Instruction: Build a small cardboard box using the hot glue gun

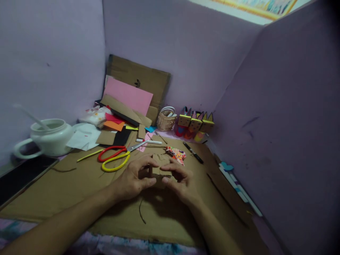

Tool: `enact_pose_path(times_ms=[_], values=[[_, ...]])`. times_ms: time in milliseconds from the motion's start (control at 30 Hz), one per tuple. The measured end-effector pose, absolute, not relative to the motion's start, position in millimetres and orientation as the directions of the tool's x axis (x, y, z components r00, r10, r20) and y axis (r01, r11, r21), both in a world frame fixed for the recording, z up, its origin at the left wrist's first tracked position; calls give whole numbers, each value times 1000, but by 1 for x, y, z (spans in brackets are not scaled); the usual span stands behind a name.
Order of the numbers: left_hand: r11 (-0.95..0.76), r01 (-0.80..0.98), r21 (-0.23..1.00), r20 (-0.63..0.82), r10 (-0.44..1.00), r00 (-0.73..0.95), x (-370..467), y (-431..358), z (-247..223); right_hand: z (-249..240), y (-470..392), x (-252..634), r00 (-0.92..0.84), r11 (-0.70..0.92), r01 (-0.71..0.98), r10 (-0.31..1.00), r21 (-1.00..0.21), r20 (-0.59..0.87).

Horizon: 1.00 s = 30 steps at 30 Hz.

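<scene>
A small folded piece of brown cardboard [161, 171] is between my two hands, above the cardboard sheet [111, 216] that covers the table. My left hand [136, 174] pinches its left side with thumb and fingers. On the other side, my right hand [180, 177] closes round the right edge, thumb low and fingers on top. Just behind the piece lies a colourful patterned scrap [175, 154]. Scissors [120, 156] with red and yellow handles rest to the left, blades apart. A black pen [193, 153] is beyond my right hand.
At the left stand a white pot [51, 140] and a dark phone [22, 177]. Coloured paper and a pink sheet [129, 95] are piled at the back, near a small basket [166, 121] and several decorated figures [196, 124]. White strips [239, 187] line the right wall.
</scene>
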<state>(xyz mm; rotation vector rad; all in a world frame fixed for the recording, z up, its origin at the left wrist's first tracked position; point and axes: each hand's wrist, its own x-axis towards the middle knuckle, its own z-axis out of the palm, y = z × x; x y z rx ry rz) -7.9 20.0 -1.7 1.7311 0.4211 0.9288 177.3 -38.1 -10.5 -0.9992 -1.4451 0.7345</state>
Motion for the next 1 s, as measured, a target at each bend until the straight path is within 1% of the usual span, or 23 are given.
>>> enact_pose_path(times_ms=[100,267,367,467,500,567,667,733,800,867,900,1000], values=[[-344,-160,925,363,680,637,-9,18,-2,-10,-38,177,28,450,137,889,-882,457],[-396,-118,910,378,683,625,-9,18,1,-11,-38,177,12,459,126,886,-879,464],[-478,-72,875,418,674,609,-11,19,5,-10,-39,175,12,436,40,900,-899,436],[-614,56,787,454,639,621,-15,18,9,-8,-39,176,-15,405,-41,914,-913,406],[-658,81,748,475,617,627,-17,18,9,-8,-39,177,-29,390,-65,919,-918,393],[-732,69,677,533,554,640,-19,18,8,-8,-38,179,-51,339,-131,936,-932,348],[-832,-41,553,642,394,658,-19,19,5,-10,-37,182,-45,214,-220,972,-952,229],[-876,-97,472,671,286,684,-18,18,3,-10,-38,182,-29,161,-189,985,-969,169],[-896,-114,429,658,223,719,-17,17,3,-8,-38,181,-7,169,-120,985,-978,171],[-896,-79,438,638,248,729,-17,16,4,-4,-38,179,19,226,-64,974,-972,225],[-882,-49,469,627,293,721,-18,15,4,-3,-38,177,35,264,-48,964,-963,262],[-768,32,640,550,487,678,-19,15,5,0,-38,174,45,341,-18,939,-940,340]])
